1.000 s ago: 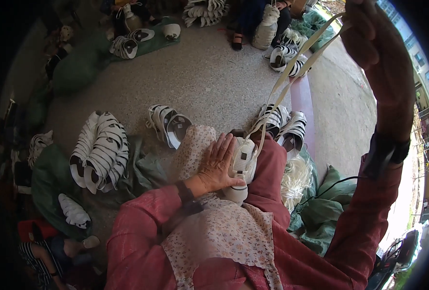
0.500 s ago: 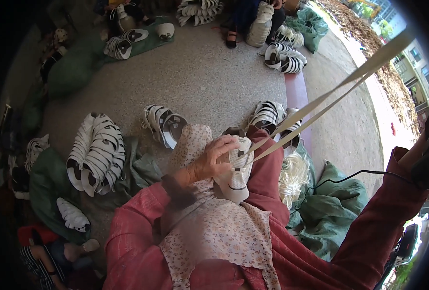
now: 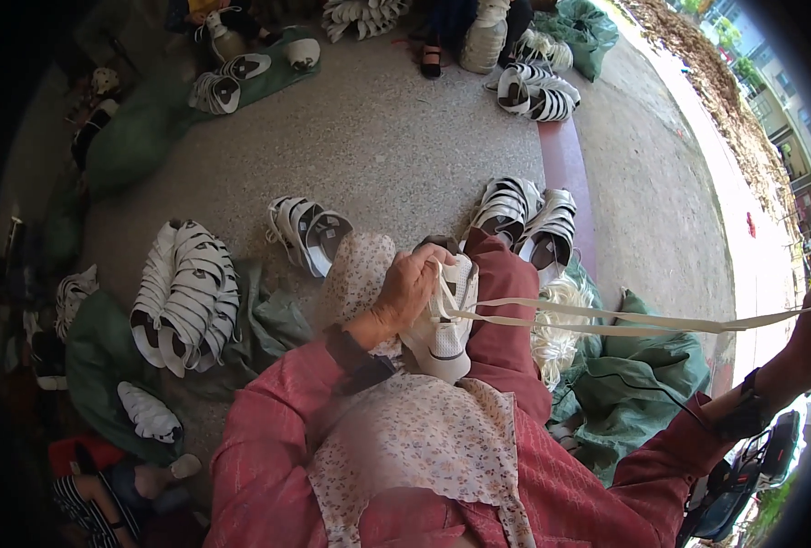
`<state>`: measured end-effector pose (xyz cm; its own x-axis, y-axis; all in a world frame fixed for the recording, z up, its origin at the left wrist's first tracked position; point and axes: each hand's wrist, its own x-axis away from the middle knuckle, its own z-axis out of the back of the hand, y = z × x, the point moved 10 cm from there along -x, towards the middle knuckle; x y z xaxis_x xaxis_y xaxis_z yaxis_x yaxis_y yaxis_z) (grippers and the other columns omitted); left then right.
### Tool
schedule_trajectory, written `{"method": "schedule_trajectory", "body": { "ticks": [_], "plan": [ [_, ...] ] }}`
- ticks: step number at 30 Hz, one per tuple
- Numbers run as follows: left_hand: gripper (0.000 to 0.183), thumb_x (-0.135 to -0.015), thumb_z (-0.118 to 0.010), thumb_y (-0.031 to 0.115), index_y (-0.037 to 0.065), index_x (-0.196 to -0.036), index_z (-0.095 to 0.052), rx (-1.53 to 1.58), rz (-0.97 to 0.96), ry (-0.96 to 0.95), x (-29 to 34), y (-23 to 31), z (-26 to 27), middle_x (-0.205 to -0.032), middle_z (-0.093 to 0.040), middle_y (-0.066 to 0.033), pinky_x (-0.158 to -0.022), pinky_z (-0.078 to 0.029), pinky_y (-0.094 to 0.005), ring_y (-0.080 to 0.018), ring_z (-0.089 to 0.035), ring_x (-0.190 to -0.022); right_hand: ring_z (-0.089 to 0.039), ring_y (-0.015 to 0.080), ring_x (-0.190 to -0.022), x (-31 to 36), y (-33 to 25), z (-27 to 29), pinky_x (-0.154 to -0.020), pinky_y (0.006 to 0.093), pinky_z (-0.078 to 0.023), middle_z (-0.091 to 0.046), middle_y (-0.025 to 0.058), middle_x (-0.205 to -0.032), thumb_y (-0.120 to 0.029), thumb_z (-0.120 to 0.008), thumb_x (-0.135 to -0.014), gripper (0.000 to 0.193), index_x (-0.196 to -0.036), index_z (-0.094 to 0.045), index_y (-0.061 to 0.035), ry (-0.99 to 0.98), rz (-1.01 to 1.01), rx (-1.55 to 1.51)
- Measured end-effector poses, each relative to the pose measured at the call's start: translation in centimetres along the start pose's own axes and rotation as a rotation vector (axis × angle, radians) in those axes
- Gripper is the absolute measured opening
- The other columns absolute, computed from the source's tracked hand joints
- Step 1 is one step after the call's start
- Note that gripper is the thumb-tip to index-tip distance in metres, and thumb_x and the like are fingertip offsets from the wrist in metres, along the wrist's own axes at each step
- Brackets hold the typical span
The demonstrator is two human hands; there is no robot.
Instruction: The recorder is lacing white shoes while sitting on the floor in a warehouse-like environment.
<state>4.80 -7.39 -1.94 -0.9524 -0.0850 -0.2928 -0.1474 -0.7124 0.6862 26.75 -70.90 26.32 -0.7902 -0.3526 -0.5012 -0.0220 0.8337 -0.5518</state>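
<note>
A white sneaker (image 3: 442, 345) rests on my lap, over the flowered apron (image 3: 414, 429). My left hand (image 3: 410, 288) lies along the shoe's left side, fingers bent together at its upper opening, where they pinch a loop of the flat cream shoelace (image 3: 624, 319). From the lace holes two strands stretch almost level to the right, across my red trouser leg. At the far right rim my right hand (image 3: 809, 342) holds their ends with the arm reached out. Its fingertips are partly lost in the dark edge of the picture.
Stacked white shoe uppers (image 3: 186, 297) stand left; further shoes (image 3: 309, 233) sit ahead. A bundle of pale laces (image 3: 556, 333) lies on green sacks (image 3: 643, 393) by my right leg. Other people with shoes sit at the far side (image 3: 431, 62) and lower left.
My right hand has swung downward at the right, so the lace strands went from steeply slanted to nearly level. My left fingers have closed on a lace loop at the shoe's opening.
</note>
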Motion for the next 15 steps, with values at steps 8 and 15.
{"method": "schedule_trajectory", "body": {
  "ticks": [8, 15],
  "plan": [
    [0.033, -0.105, -0.047, 0.032, 0.002, -0.108, -0.061, 1.050, 0.576, 0.420, 6.7, -14.2, 8.4, -0.066, -0.051, 0.0016, -0.065, -0.047, -0.0271, -0.0094, -0.048, -0.058, -0.036, 0.0117, -0.060, 15.3, 10.4, 19.7, -0.053, 0.0243, -0.033, -0.041, 0.0021, -0.074, -0.007, -0.042, -0.104, 0.033, -0.135, -0.044, 0.0057, 0.903, -0.001, -0.071],
    [0.041, -0.101, -0.055, 0.041, 0.002, -0.096, -0.068, 0.479, 1.215, 0.047, 21.6, -23.3, 14.4, -0.068, -0.062, -0.0030, -0.057, -0.046, -0.0300, -0.0140, -0.054, -0.054, -0.053, 0.0104, -0.066, 18.7, 29.7, 16.8, -0.061, 0.0250, -0.049, -0.055, 0.0024, -0.081, -0.013, -0.053, -0.102, 0.024, -0.121, -0.052, 0.0019, 0.968, -0.267, 0.666]
  ]
}}
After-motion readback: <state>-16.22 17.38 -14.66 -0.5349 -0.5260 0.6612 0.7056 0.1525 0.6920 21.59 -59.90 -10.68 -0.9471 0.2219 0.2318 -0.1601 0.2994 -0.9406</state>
